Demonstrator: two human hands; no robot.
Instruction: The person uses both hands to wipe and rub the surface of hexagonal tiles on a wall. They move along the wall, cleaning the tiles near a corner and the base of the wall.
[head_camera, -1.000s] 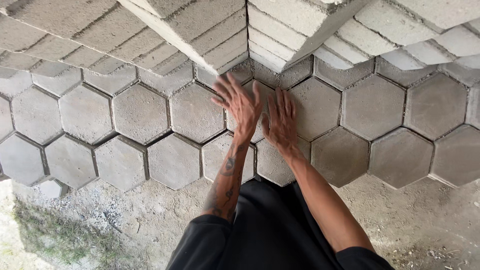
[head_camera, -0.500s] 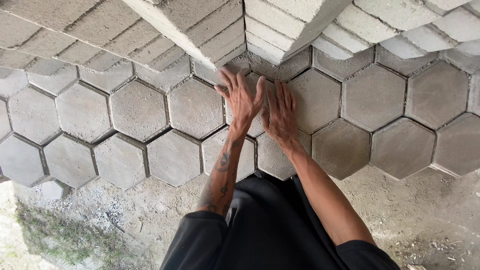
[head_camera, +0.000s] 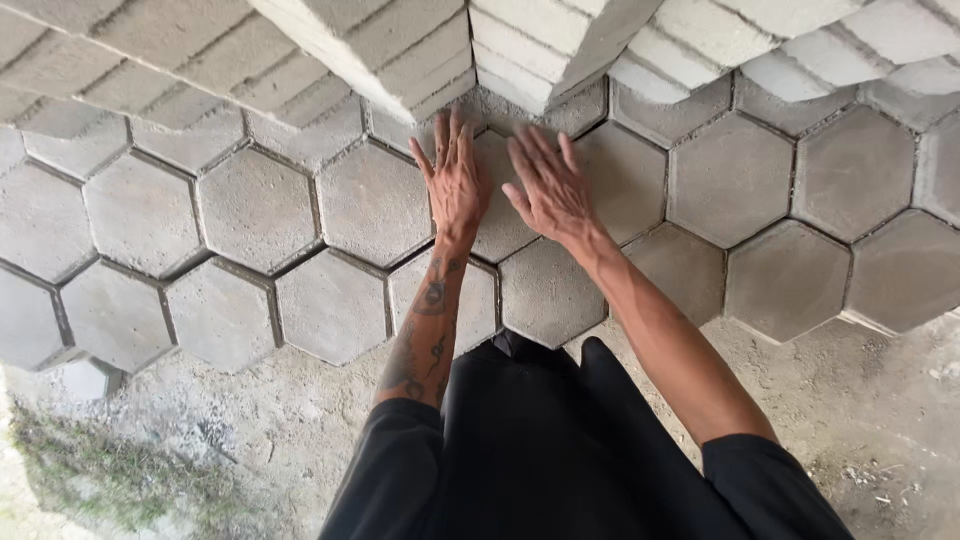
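Observation:
My left hand (head_camera: 455, 180) and my right hand (head_camera: 548, 188) lie flat, fingers spread, side by side on one grey hexagonal concrete paver (head_camera: 503, 215). That paver sits in a laid field of matching hexagonal pavers (head_camera: 260, 210) on the ground. Neither hand grips anything. The far edge of the pressed paver runs under a stack of pale rectangular blocks (head_camera: 420, 45).
Stacks of pale concrete blocks (head_camera: 700, 40) fill the far side. Bare sandy ground (head_camera: 230, 440) borders the near edge of the paving, with a patch of grass (head_camera: 90, 480) at the near left. My dark trousers (head_camera: 540, 450) show below my arms.
Both hands have slid a little farther forward on the paver toward the block stack, and the view has shifted slightly.

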